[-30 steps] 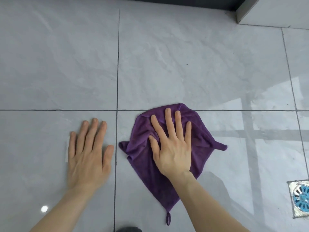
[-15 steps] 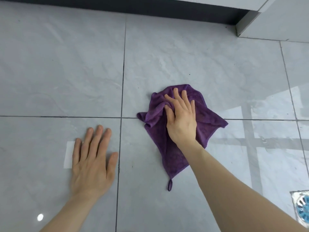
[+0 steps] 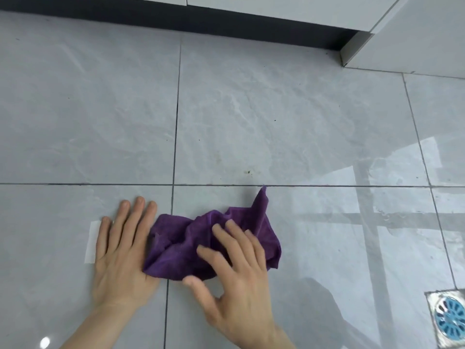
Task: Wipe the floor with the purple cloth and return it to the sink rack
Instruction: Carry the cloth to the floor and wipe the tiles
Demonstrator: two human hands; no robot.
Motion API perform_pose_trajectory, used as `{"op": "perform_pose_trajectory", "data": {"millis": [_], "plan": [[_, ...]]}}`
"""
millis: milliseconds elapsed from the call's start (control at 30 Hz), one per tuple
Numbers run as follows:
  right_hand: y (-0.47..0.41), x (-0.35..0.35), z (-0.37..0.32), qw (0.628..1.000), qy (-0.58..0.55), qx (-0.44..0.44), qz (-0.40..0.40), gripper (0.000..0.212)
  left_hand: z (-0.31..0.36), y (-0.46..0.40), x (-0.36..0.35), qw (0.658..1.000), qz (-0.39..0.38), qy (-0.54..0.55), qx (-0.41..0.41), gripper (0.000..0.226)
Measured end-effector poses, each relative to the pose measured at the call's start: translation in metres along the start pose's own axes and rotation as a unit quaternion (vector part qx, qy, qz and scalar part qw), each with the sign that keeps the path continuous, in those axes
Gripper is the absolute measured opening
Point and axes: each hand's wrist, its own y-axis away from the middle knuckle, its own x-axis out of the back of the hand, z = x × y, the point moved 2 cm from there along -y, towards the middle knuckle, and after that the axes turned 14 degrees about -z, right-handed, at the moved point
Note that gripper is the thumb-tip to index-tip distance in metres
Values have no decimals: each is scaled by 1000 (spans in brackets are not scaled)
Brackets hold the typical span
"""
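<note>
The purple cloth (image 3: 191,243) lies bunched up on the grey tiled floor (image 3: 251,117), just below a grout line. My right hand (image 3: 236,275) presses down on its right half with the fingers spread. Flat on the tile to the left is my left hand (image 3: 120,250), fingers together, its thumb side touching the cloth's left edge. A few small dark specks of dirt (image 3: 249,172) sit on the tile beyond the cloth. No sink rack is in view.
A dark plinth (image 3: 176,18) runs under white cabinets along the far edge. A square metal floor drain with a blue grate (image 3: 450,321) sits at the lower right. A pale tape strip (image 3: 91,243) lies under my left hand's outer edge.
My right hand has dragged the cloth back towards me and to the left, and the cloth has crumpled against my left hand. The left hand has stayed planted.
</note>
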Motion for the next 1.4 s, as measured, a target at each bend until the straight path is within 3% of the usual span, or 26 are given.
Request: {"op": "perform_pose_trajectory", "data": {"millis": [100,200,500,600,733,967,1400], "plan": [[-21,-6,3,991,90,-31,-93,62,0,0,1,1000,-2,5,-8,84],[-36,-24,0,972,160,13,-169,65,-2,-1,0,1000,-5,9,-11,89],[-131,-8,27,942,235,161,-175,52,5,-2,4,999,21,30,25,73],[-167,5,39,957,222,126,-140,58,5,-2,3,999,12,23,26,75],[-193,36,69,969,221,-19,-106,66,3,-3,3,999,-3,22,28,74],[-129,38,90,962,204,-174,-58,54,3,-3,4,999,-27,19,29,76],[32,-20,31,972,174,-130,-92,58,4,-1,2,999,5,29,25,75]]}}
